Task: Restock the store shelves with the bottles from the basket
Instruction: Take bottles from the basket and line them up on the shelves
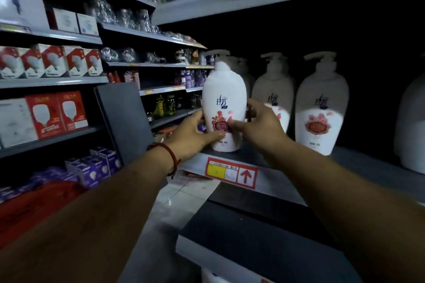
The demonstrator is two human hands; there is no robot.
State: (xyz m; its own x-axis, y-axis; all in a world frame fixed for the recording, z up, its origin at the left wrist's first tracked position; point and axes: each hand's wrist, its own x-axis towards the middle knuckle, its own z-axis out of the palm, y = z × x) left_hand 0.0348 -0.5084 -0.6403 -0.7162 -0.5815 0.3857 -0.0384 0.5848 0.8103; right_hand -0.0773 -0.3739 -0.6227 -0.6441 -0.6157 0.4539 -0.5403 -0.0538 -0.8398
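dim store aisle (184, 193) | grey shelf (368, 169) | left hand (195, 133), right hand (261, 127) grasp upright bottle (224, 99)

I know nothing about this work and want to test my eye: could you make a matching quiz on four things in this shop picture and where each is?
Things: 1 front pump bottle; 2 red bracelet; 3 arrow price label; 4 bulb boxes.
Places: A shelves at far left; B front edge of the bottle shelf; C between left hand and right hand; D round the left wrist.
Pairs: 1-C, 2-D, 3-B, 4-A.
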